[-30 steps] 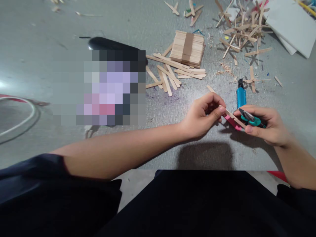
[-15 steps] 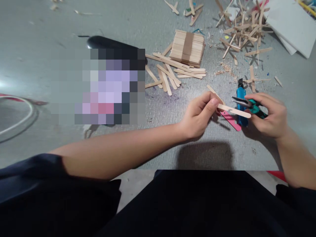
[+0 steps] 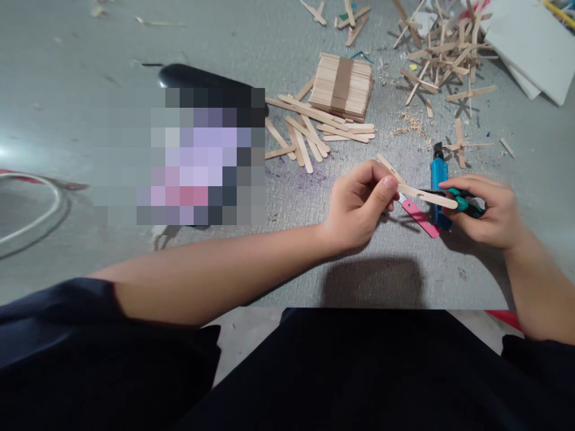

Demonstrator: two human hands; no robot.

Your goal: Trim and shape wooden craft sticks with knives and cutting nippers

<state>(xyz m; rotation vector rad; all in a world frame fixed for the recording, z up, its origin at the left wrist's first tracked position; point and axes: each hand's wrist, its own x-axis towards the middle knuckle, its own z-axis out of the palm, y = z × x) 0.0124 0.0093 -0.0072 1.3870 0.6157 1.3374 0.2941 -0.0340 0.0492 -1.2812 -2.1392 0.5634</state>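
Left hand (image 3: pixel 360 200) with flat wooden stick (image 3: pixel 435 198)

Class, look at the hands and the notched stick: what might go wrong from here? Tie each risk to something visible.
1. The notched stick in the left hand is thin, and the pliers in the right hand are close to its notch, so it might split there.
2. The pink tool shows a metal part near the left fingertips, which might get nicked if it is sharp.
3. The right hand might knock the blue cutter beside it.
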